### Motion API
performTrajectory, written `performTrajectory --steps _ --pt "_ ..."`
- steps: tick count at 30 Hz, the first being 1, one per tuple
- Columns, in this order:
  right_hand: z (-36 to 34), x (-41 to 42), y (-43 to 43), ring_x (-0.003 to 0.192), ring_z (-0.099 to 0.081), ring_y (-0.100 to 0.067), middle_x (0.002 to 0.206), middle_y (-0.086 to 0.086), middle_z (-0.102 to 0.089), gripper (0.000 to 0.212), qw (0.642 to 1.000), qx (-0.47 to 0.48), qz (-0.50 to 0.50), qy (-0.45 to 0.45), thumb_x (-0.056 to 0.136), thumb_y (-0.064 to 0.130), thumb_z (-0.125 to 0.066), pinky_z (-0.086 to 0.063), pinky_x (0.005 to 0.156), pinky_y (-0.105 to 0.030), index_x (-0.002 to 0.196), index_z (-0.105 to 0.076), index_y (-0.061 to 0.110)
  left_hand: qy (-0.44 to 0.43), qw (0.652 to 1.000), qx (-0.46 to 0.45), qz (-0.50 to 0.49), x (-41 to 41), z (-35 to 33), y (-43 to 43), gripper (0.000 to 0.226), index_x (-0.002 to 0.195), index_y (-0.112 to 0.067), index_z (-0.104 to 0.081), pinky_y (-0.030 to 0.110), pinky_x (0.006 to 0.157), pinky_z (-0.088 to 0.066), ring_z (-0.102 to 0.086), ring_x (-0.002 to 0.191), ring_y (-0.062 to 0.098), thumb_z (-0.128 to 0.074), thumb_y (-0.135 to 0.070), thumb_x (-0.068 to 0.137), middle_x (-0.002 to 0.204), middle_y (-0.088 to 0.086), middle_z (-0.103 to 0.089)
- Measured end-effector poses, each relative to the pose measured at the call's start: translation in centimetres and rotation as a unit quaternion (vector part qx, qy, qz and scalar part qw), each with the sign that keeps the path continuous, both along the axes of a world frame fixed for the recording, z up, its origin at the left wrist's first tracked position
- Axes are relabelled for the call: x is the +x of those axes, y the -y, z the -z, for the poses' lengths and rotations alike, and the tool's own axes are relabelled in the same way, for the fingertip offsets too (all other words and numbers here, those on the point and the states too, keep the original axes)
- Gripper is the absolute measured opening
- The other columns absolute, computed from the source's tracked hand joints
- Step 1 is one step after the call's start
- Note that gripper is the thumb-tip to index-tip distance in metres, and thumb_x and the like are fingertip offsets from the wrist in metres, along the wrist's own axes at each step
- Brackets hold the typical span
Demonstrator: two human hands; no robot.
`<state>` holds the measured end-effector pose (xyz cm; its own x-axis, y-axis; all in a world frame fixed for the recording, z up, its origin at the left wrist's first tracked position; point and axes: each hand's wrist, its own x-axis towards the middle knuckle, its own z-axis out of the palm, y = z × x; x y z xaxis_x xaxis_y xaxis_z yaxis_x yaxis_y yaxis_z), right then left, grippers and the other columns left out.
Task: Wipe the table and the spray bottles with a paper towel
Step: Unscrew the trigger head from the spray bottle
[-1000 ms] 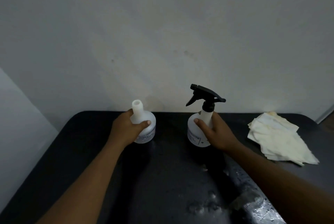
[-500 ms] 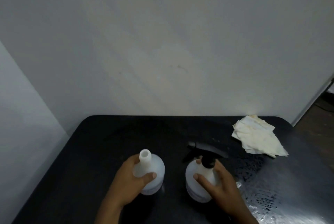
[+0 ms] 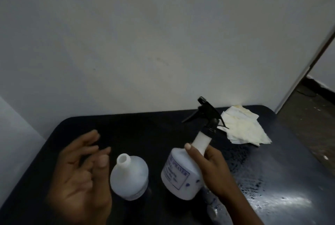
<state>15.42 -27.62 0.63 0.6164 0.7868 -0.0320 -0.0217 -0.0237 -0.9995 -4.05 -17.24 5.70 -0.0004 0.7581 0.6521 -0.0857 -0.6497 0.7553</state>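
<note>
From the head camera, a round white plastic spray bottle (image 3: pixel 183 170) with a black trigger is gripped, tilted, by the right hand (image 3: pixel 213 172). The left hand (image 3: pixel 81 175) is held open beside an uncapped bottle (image 3: pixel 129 177) on the wet, glossy black table (image 3: pixel 272 179). Crumpled paper towels (image 3: pixel 244 128) are seen at the far right.
</note>
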Motion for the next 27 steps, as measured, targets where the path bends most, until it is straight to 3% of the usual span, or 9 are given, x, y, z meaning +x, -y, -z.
performTrajectory --steps 3,6,8,10,12,15,19,23,27 --pt "-0.8 0.9 -0.2 0.068 -0.07 -0.015 0.075 -0.006 -0.074 0.054 0.998 -0.036 -0.038 -0.035 0.072 0.06 -0.071 -0.051 0.058 -0.019 0.084 -0.072 0.008 -0.058 0.995 0.006 0.076 2.8 0.1 3.0 0.033 0.09 -0.018 -0.059 0.036 0.071 -0.058 -0.067 0.096 0.025 -0.068 -0.048 0.079 0.117 0.011 -0.062" --pt "-0.8 1.5 -0.4 0.076 -0.073 -0.024 0.088 -0.017 -0.076 0.054 0.989 -0.046 -0.052 -0.128 0.074 0.055 -0.074 -0.055 0.064 -0.024 0.093 -0.073 0.004 -0.256 0.963 -0.006 0.081 5.9 2.9 5.0 0.081 0.12 -0.022 -0.051 0.045 0.088 -0.053 -0.057 0.117 0.03 -0.072 -0.065 0.054 0.135 0.008 -0.054" --pt "-0.5 1.6 -0.7 0.076 -0.073 -0.023 0.086 -0.014 -0.076 0.049 0.988 -0.052 -0.055 -0.137 0.075 0.056 -0.073 -0.055 0.064 -0.025 0.089 -0.074 0.009 -0.281 0.946 -0.112 0.119 7.1 5.0 5.2 0.117 0.131 -0.029 -0.033 0.032 0.104 -0.039 -0.044 0.13 0.021 -0.062 -0.089 0.034 0.143 -0.002 -0.041" --pt "-0.2 1.8 -1.3 0.072 -0.071 -0.018 0.08 -0.007 -0.075 0.042 0.99 -0.065 -0.071 -0.101 0.075 0.058 -0.071 -0.053 0.062 -0.022 0.082 -0.073 0.016 -0.289 0.919 -0.206 0.17 7.8 7.0 4.7 0.129 0.131 -0.036 -0.028 0.012 0.101 -0.033 -0.042 0.132 0.009 -0.062 -0.091 0.019 0.141 -0.011 -0.042" --pt "-0.4 1.9 -2.0 0.071 -0.07 -0.016 0.077 -0.004 -0.073 0.041 0.992 -0.058 -0.086 -0.071 0.075 0.058 -0.071 -0.052 0.062 -0.021 0.082 -0.071 0.017 -0.288 0.91 -0.238 0.181 8.1 8.3 4.6 0.128 0.133 -0.029 -0.038 0.021 0.1 -0.042 -0.051 0.125 0.009 -0.079 -0.072 0.02 0.134 -0.009 -0.052" --pt "0.2 2.6 -3.0 0.077 -0.072 -0.019 0.087 -0.011 -0.076 0.035 0.994 0.017 -0.024 -0.107 0.071 0.045 -0.079 -0.057 0.065 -0.025 0.088 -0.074 0.014 -0.286 0.928 -0.215 0.103 9.3 9.2 4.9 0.116 0.132 -0.011 -0.049 0.032 0.093 -0.042 -0.054 0.111 0.012 -0.072 -0.064 0.031 0.123 -0.007 -0.053" --pt "1.1 3.1 -3.9 0.083 -0.074 -0.024 0.087 -0.014 -0.077 0.026 0.963 0.142 0.044 -0.227 0.065 0.036 -0.085 -0.06 0.065 -0.03 0.081 -0.074 0.019 -0.263 0.935 -0.216 0.105 9.9 9.4 5.3 0.113 0.129 -0.031 -0.038 0.023 0.093 -0.033 -0.049 0.105 0.002 -0.07 -0.068 0.027 0.114 -0.022 -0.047" --pt "1.4 3.5 -4.0 0.077 -0.075 -0.022 0.079 -0.01 -0.076 0.02 0.955 0.167 0.069 -0.236 0.064 0.038 -0.084 -0.058 0.062 -0.028 0.075 -0.076 0.024 -0.278 0.928 -0.217 0.122 10.3 9.7 5.1 0.121 0.133 -0.016 -0.044 0.029 0.095 -0.037 -0.053 0.113 0.012 -0.066 -0.079 0.032 0.121 -0.013 -0.049" --pt "1.7 3.4 -3.9 0.076 -0.075 -0.023 0.077 -0.011 -0.076 0.016 0.953 0.163 0.082 -0.242 0.067 0.036 -0.076 -0.058 0.06 -0.028 0.072 -0.077 0.021 -0.251 0.921 -0.247 0.168 9.3 9.9 5.3 0.115 0.136 -0.021 -0.043 0.035 0.097 -0.049 -0.056 0.116 0.005 -0.08 -0.063 0.036 0.128 -0.01 -0.057"
